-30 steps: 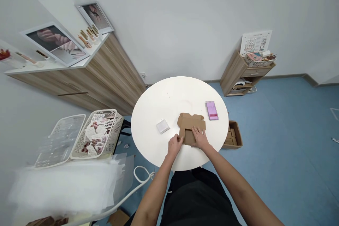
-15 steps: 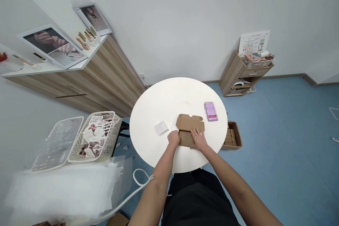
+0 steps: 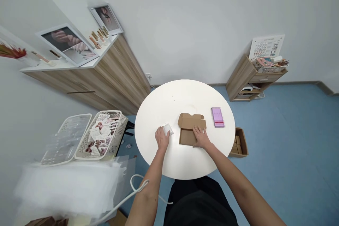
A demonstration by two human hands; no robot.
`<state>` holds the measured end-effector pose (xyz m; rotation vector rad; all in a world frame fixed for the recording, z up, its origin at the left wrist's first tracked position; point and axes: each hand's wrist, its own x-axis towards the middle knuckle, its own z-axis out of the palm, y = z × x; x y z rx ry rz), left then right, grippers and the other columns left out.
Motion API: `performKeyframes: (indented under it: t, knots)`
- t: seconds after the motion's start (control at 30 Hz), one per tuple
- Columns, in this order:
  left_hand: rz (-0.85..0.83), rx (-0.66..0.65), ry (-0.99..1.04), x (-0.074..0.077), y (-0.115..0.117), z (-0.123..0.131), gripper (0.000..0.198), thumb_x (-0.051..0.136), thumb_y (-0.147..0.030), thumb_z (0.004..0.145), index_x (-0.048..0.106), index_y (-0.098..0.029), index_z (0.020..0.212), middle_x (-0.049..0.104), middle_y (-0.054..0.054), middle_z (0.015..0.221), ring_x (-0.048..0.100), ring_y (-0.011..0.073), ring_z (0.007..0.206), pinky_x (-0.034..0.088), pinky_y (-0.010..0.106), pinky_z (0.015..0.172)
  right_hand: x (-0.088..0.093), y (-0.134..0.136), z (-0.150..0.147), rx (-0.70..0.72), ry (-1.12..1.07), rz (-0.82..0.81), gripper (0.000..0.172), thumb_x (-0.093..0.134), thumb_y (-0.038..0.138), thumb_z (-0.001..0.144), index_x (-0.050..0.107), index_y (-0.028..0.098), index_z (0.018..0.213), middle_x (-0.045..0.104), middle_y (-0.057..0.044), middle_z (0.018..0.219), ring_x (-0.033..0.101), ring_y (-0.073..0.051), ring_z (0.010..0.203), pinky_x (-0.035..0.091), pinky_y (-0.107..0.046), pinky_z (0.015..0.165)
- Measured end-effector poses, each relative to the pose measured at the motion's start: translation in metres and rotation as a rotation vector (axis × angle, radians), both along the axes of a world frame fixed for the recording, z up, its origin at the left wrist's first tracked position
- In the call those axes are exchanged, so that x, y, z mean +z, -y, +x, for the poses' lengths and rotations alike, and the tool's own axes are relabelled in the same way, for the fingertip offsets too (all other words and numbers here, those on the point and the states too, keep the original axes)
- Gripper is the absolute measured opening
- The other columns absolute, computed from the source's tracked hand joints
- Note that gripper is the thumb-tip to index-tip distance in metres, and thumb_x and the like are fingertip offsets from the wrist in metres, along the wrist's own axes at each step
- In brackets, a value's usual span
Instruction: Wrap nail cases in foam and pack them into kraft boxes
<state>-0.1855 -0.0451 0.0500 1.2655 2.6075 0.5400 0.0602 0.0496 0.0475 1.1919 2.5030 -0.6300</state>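
A small brown cardboard box (image 3: 188,136) lies on the white round table (image 3: 182,164), its lid folded back away from me. Resting on the right side of the box is my right hand (image 3: 201,137), fingers spread and reaching toward the lid crease. To the left, my left hand (image 3: 162,137) has its thumb and fingers around a flat white, partly see-through packet (image 3: 167,129). The packet lies at table height, and the fingers cover part of it. A blurred-out purple item (image 3: 218,117) lies to the right of the box.
A brown carton (image 3: 239,143) with small boxes stands right of the table. At the left are a white basket of packets (image 3: 120,127), a stack of white translucent sheets (image 3: 71,187) and a white cable (image 3: 127,197). A wooden cabinet (image 3: 119,74) stands behind.
My left hand has left the box's left edge and moved left onto the white packet, taking hold of it. My right hand stays on the box. The camera view has shifted slightly.
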Motion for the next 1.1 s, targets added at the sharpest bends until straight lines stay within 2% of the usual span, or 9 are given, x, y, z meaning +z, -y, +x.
performKeyframes:
  t: [0.1, 0.23, 0.4, 0.53, 0.63, 0.77, 0.87, 1.0, 1.1]
  knots:
    - [-0.185, 0.107, 0.072, -0.003, -0.007, -0.025, 0.057, 0.053, -0.042, 0.089, 0.041, -0.013, 0.137, 0.038, 0.02, 0.148, 0.036, 0.0335, 0.136, 0.034, 0.042, 0.107, 0.001, -0.002, -0.003, 0.025, 0.004, -0.002, 0.125, 0.081, 0.052, 0.06, 0.006, 0.022, 0.155, 0.011, -0.014, 0.161, 0.003, -0.034, 0.148, 0.001, -0.055, 0.117]
    - [-0.343, 0.012, 0.18, -0.004, -0.023, -0.042, 0.057, 0.06, -0.04, 0.085, 0.044, -0.017, 0.134, 0.044, 0.016, 0.144, 0.043, 0.0295, 0.133, 0.037, 0.037, 0.104, 0.011, -0.002, -0.003, 0.01, -0.049, -0.008, 0.121, 0.074, 0.057, 0.065, 0.002, 0.023, 0.155, 0.01, -0.011, 0.162, -0.001, -0.033, 0.148, -0.001, -0.057, 0.116]
    - [-0.397, 0.009, 0.215, 0.0, -0.032, -0.052, 0.046, 0.07, -0.044, 0.075, 0.059, -0.018, 0.111, 0.059, 0.016, 0.122, 0.057, 0.0307, 0.116, 0.045, 0.035, 0.088, 0.026, -0.004, 0.009, -0.171, -0.264, 0.074, 0.087, 0.049, 0.053, 0.086, 0.007, 0.02, 0.155, 0.016, -0.008, 0.161, 0.003, -0.024, 0.149, 0.002, -0.049, 0.119]
    - [-0.372, -0.04, 0.242, 0.013, -0.03, -0.058, 0.027, 0.074, -0.038, 0.071, 0.061, -0.021, 0.087, 0.067, 0.007, 0.103, 0.063, 0.0227, 0.099, 0.045, 0.027, 0.078, 0.023, -0.004, 0.026, -0.351, -0.397, 0.099, 0.072, 0.043, 0.047, 0.09, 0.019, 0.02, 0.153, 0.025, -0.009, 0.159, 0.015, -0.024, 0.148, 0.012, -0.05, 0.119]
    - [-0.316, -0.064, 0.263, 0.028, -0.03, -0.056, 0.022, 0.071, -0.039, 0.073, 0.061, -0.022, 0.082, 0.069, 0.002, 0.093, 0.064, 0.0192, 0.089, 0.044, 0.026, 0.072, 0.016, -0.003, 0.037, -0.471, -0.504, 0.097, 0.065, 0.046, 0.045, 0.089, 0.033, 0.019, 0.147, 0.036, -0.011, 0.153, 0.026, -0.026, 0.144, 0.021, -0.049, 0.117]
    - [-0.083, -0.057, 0.428, 0.043, -0.035, -0.028, 0.029, 0.069, -0.048, 0.074, 0.063, -0.021, 0.084, 0.069, 0.001, 0.087, 0.064, 0.0164, 0.077, 0.045, 0.025, 0.066, 0.011, -0.002, 0.045, -0.58, -0.622, 0.098, 0.056, 0.049, 0.044, 0.087, 0.047, 0.018, 0.137, 0.046, -0.012, 0.145, 0.038, -0.027, 0.136, 0.032, -0.045, 0.112]
    - [0.006, -0.131, 0.613, 0.041, -0.041, 0.014, 0.031, 0.068, -0.049, 0.075, 0.063, -0.02, 0.084, 0.068, 0.001, 0.083, 0.064, 0.015, 0.071, 0.047, 0.024, 0.062, 0.01, -0.003, 0.047, -0.663, -0.647, 0.089, 0.05, 0.049, 0.042, 0.087, 0.051, 0.018, 0.132, 0.052, -0.012, 0.138, 0.044, -0.027, 0.131, 0.036, -0.044, 0.109]
    - [-0.142, -0.285, 0.466, 0.024, -0.045, 0.072, 0.019, 0.07, -0.036, 0.079, 0.061, -0.019, 0.079, 0.067, 0.0, 0.077, 0.064, 0.014, 0.074, 0.046, 0.022, 0.065, 0.008, -0.005, 0.05, -0.762, -0.603, 0.04, 0.049, 0.05, 0.039, 0.086, 0.053, 0.015, 0.129, 0.055, -0.014, 0.133, 0.047, -0.028, 0.127, 0.039, -0.044, 0.107]
    - [-0.243, -0.351, 0.311, 0.012, -0.044, 0.096, 0.01, 0.064, -0.028, 0.085, 0.059, -0.019, 0.084, 0.067, 0.001, 0.078, 0.065, 0.0157, 0.077, 0.046, 0.024, 0.069, 0.007, -0.005, 0.054, -0.781, -0.578, -0.002, 0.05, 0.05, 0.037, 0.085, 0.052, 0.013, 0.129, 0.055, -0.015, 0.133, 0.048, -0.028, 0.126, 0.038, -0.042, 0.107]
